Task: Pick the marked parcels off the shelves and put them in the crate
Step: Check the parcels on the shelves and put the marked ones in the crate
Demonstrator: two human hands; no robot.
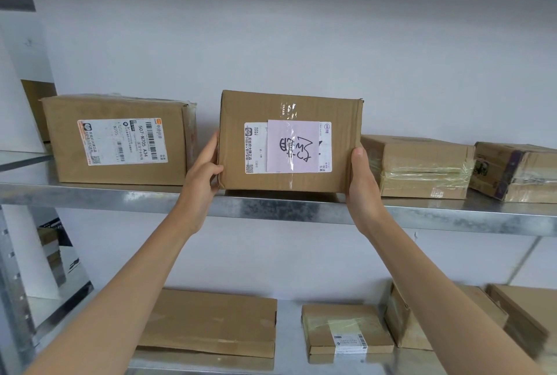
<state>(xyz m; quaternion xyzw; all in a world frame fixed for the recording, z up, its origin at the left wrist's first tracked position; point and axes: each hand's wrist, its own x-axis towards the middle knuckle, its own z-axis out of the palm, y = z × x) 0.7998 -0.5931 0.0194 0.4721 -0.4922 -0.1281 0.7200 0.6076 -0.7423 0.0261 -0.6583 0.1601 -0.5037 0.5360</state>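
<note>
In the head view I saw the marked parcel (291, 142) at the front edge of the upper shelf (271, 207), its long axis lying along that shelf. My left hand (202, 169) and right hand (361, 181) were equally near, with fingers (211, 148) clamped on its two ends. I could not see the crate.

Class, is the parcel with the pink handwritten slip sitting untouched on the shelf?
No, the left hand and right hand grip that parcel by its sides.

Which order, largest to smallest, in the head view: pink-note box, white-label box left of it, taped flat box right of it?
1-2. pink-note box and white-label box: look alike; the pink-note one may sit nearer, so unranked.
3. taped flat box: clearly smallest.
</note>
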